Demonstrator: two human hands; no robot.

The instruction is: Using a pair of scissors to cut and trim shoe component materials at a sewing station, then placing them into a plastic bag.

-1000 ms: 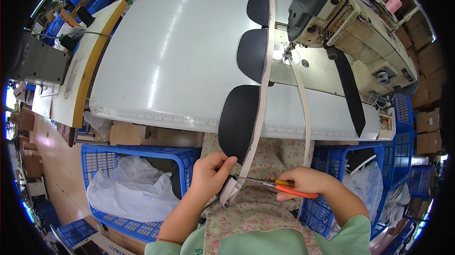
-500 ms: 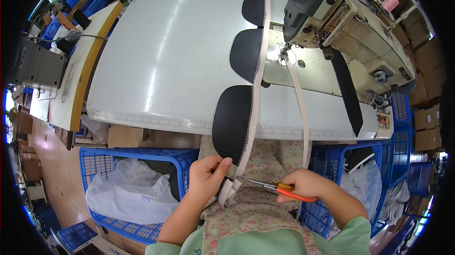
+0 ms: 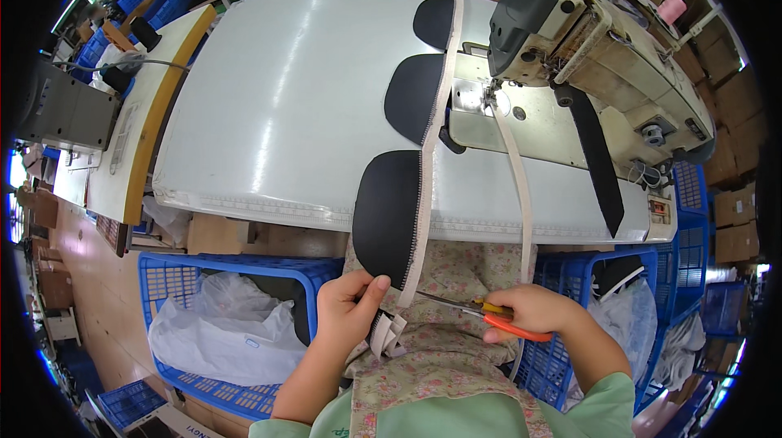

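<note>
In my lap my left hand pinches the near end of a black rounded fabric piece between thumb and fingers. A beige tape is stitched along its right edge and runs on past further black pieces lying across the table. Below the thumb hangs a folded bunch of beige and black strips. My right hand is closed on scissors with orange and yellow handles. Their blades point left toward the tape's near end, with the tips just beside it.
A sewing machine stands on the right of the white table. Another beige tape trails from its needle area toward me. A black strap lies beside the machine. Blue baskets holding plastic bags flank my lap.
The scissors have drawn slightly right, off the tape they crossed before. My left hand and the chain of black pieces have shifted a little left, and the tape's near end now shows apart from the folded bunch.
</note>
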